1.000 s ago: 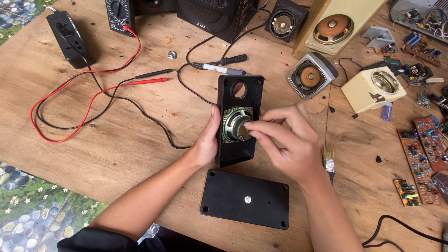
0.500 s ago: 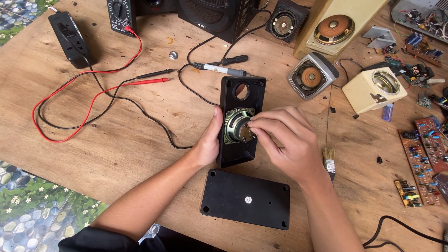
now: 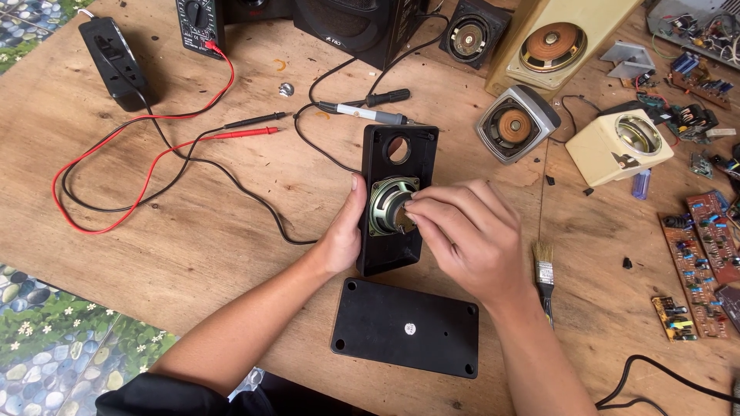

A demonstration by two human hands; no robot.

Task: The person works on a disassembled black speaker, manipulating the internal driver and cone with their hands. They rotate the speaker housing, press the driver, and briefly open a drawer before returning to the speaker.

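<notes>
A black speaker housing [image 3: 398, 166] stands tilted on the wooden table, its open back facing me, with a round hole near its top. A round speaker driver [image 3: 385, 204] with a metal frame sits inside it. My left hand [image 3: 344, 231] grips the housing's left side. My right hand [image 3: 466, 235] pinches the back of the driver with its fingertips. A flat black back panel [image 3: 405, 327] with screw holes lies just below the housing.
A soldering iron [image 3: 362, 113] and red and black multimeter probes [image 3: 247, 127] lie above left. Several loose speakers [image 3: 515, 123], a beige speaker box [image 3: 620, 146], a brush [image 3: 545, 270] and circuit boards [image 3: 705, 246] are to the right. A black power strip [image 3: 116, 62] is far left.
The housing and both hands sit slightly higher and to the right in view; my right fingers have shifted a little on the driver.
</notes>
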